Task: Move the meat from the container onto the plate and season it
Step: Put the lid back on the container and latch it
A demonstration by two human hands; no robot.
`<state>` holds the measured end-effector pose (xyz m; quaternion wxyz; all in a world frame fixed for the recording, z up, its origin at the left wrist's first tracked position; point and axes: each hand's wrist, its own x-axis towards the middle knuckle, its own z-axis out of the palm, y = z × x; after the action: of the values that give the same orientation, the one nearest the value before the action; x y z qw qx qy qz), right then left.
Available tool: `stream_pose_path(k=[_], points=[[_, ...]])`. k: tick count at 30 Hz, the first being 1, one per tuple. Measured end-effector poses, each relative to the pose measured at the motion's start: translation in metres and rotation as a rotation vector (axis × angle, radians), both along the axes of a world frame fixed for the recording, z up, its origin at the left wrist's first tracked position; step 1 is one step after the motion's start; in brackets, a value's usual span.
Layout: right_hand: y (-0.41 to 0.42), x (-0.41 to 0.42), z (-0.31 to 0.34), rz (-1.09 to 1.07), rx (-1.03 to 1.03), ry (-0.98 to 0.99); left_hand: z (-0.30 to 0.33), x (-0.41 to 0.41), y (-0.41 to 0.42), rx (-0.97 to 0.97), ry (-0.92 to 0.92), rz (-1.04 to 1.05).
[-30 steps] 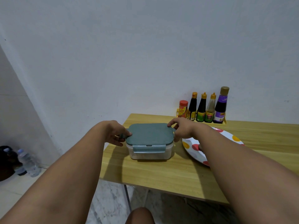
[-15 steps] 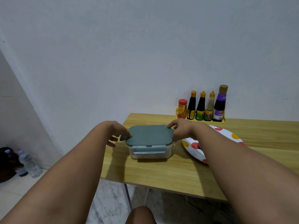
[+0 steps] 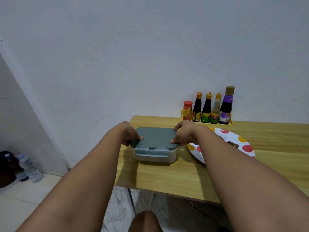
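Observation:
A clear plastic container (image 3: 154, 157) with a grey-green lid (image 3: 155, 136) sits on the wooden table (image 3: 167, 174), its front clip down. My left hand (image 3: 129, 135) grips the lid's left edge, thumb on top. My right hand (image 3: 184, 133) grips the lid's right edge, thumb on top as well. To the right lies a white plate (image 3: 232, 137) with red and yellow dots, partly hidden by my right forearm. A brown piece of meat (image 3: 232, 144) shows on it. What is inside the container is hidden.
A yellow rack (image 3: 231, 123) against the back wall holds several sauce bottles (image 3: 206, 108) and a red-capped seasoning jar (image 3: 187, 110). Plastic bottles (image 3: 31, 168) stand on the floor at left. The table's left and front edges are close to the container.
Both hands have slid forward along the lid's sides, and their thumbs now rest on top near the front corners. The container has stayed in place.

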<state>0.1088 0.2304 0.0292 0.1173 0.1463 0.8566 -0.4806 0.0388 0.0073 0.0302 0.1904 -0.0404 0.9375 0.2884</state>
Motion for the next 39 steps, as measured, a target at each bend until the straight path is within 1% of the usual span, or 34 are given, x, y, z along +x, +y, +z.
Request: stream_pose_path(k=[2, 6, 10, 12, 13, 17, 20, 23, 25, 28, 32, 33, 34, 35, 36, 39], points=[[0.0, -0.001, -0.001, -0.004, -0.015, -0.006, -0.001, 0.0, 0.002, -0.03, 0.017, -0.018], [-0.001, 0.001, -0.001, -0.002, -0.015, 0.001, -0.001, 0.001, 0.003, -0.083, 0.089, -0.122], [0.0, 0.001, -0.004, -0.024, -0.038, 0.007, 0.003, 0.014, 0.005, -0.077, -0.037, -0.278], [0.0, 0.001, -0.005, -0.031, -0.052, 0.009, 0.001, 0.017, 0.007, -0.031, -0.105, -0.373], [0.0, 0.002, -0.006, -0.031, -0.057, 0.011, 0.001, 0.019, 0.009, -0.034, -0.108, -0.41], [-0.001, 0.003, -0.005, -0.025, -0.068, 0.014, -0.002, 0.02, 0.015, -0.187, 0.037, -0.415], [-0.003, 0.004, -0.003, -0.02, -0.055, 0.009, -0.009, 0.018, 0.016, -0.273, 0.079, -0.373], [-0.004, 0.005, -0.003, -0.019, -0.026, 0.008, -0.017, 0.02, 0.018, -0.396, 0.185, -0.348], [-0.004, 0.007, -0.004, -0.024, -0.027, 0.013, -0.018, 0.02, 0.02, -0.434, 0.194, -0.341], [-0.004, 0.008, -0.006, -0.021, -0.067, 0.007, -0.011, 0.017, 0.022, -0.487, 0.087, -0.377], [0.009, 0.011, -0.009, -0.006, -0.15, -0.031, 0.012, 0.006, 0.032, -0.638, -0.208, -0.46], [0.015, 0.011, -0.009, 0.014, -0.147, -0.039, 0.018, 0.001, 0.037, -0.644, -0.278, -0.458], [0.022, 0.01, -0.009, 0.029, -0.144, -0.04, 0.026, -0.005, 0.043, -0.624, -0.305, -0.447], [0.029, 0.009, -0.009, 0.031, -0.143, -0.034, 0.033, -0.009, 0.049, -0.598, -0.279, -0.434], [0.036, 0.006, -0.01, 0.016, -0.146, -0.024, 0.041, -0.012, 0.057, -0.581, -0.201, -0.433], [0.055, -0.004, -0.013, -0.074, -0.146, 0.03, 0.054, -0.02, 0.085, -0.532, 0.13, -0.48]])
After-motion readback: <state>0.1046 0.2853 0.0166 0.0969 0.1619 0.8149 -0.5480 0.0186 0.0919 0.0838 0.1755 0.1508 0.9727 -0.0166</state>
